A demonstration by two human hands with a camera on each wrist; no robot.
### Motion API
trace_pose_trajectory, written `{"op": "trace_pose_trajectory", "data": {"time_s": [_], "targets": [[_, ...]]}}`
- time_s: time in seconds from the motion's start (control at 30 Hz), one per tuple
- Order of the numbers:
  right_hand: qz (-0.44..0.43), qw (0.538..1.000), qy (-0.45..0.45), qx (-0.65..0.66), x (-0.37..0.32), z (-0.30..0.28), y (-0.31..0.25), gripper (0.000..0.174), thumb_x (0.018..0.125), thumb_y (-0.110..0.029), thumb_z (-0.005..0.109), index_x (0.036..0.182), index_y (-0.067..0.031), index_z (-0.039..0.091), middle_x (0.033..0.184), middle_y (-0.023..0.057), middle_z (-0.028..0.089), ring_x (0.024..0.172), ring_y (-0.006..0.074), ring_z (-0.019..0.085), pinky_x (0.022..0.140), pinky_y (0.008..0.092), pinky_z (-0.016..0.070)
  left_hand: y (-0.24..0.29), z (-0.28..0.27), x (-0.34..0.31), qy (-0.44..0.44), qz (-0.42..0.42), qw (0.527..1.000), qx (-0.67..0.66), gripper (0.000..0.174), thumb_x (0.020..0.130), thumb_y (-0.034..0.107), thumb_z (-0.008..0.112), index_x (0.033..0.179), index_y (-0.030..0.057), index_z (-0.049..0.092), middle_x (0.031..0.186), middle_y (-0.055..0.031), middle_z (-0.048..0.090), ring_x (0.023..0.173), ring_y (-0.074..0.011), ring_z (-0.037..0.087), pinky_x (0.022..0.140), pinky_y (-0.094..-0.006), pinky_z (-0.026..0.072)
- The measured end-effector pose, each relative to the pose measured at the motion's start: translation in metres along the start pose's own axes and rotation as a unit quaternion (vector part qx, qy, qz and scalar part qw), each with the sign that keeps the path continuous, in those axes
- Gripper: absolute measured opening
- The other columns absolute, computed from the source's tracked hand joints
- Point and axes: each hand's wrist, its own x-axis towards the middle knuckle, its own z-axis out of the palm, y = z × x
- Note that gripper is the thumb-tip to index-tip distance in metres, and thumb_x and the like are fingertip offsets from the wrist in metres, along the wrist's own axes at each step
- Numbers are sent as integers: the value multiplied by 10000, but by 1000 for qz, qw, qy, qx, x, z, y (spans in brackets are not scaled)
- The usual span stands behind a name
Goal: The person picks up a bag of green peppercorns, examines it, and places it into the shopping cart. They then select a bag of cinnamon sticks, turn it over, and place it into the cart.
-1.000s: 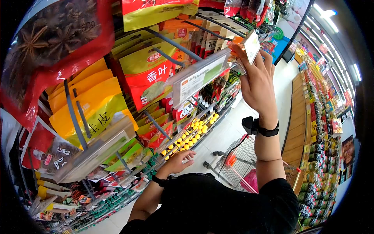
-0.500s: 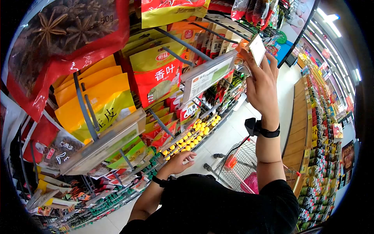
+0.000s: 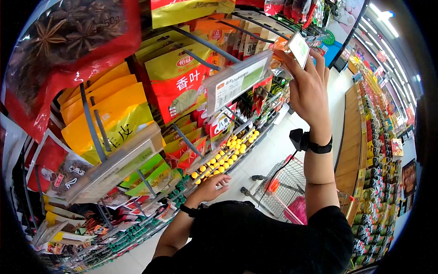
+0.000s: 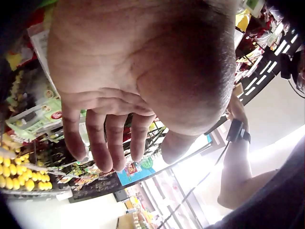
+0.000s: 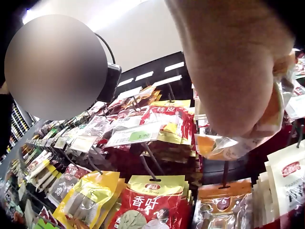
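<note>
Raised at the upper right of the head view, my right hand [image 3: 311, 98] grips a clear packet with orange parts [image 5: 217, 147] beside a hook's price tag [image 3: 299, 50]. The fingers reach behind that tag, and the tag hides part of the packet. In the right wrist view the heel of the hand covers much of the packet. My left hand [image 3: 209, 188] hangs low near the yellow round items [image 3: 230, 155], its fingers loosely bent and holding nothing. The left wrist view shows its palm and separated fingers.
Red-and-yellow bay leaf bags [image 3: 180, 86] and yellow bags [image 3: 107, 121] hang on metal hooks with projecting price holders [image 3: 239, 82]. A large star anise bag [image 3: 68, 50] is close at upper left. A shopping cart [image 3: 285, 182] stands on the aisle floor, with jar shelves [image 3: 376, 192] beyond.
The hanging bags shift right in the head view, then back left. My right hand stays at the packet behind the price tag, and the left hand keeps its loose pose.
</note>
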Motion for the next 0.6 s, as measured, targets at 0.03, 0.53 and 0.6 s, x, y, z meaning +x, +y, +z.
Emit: {"op": "trace_pose_trajectory", "data": {"time_s": [0.03, 0.53, 0.6], "targets": [[-2, 1000, -1, -9, 0, 1, 2, 636, 780, -16, 586, 1365, -262, 616, 1261, 88, 602, 1231, 360, 473, 948, 484, 377, 0, 0, -1, 2, -1, 1000, 0, 371, 941, 150, 674, 1298, 69, 612, 1134, -48, 652, 944, -127, 618, 834, -291, 515], [-21, 1000, 7, -9, 1, 4, 3, 689, 787, -11, 571, 1406, -313, 582, 1242, 88, 613, 1197, 378, 502, 912, 485, 405, 0, 8, 4, 1, -7, 1000, -19, 353, 948, 206, 687, 1267, 80, 605, 1129, -61, 662, 956, -160, 634, 847, -317, 512], [-18, 1000, 6, -5, 1, 2, 2, 683, 785, -10, 575, 1397, -313, 591, 1240, 88, 615, 1203, 375, 502, 919, 485, 407, -4, 9, 5, 4, -7, 1000, -22, 356, 945, 208, 689, 1266, 79, 606, 1127, -62, 663, 957, -162, 634, 847, -319, 512]]}}
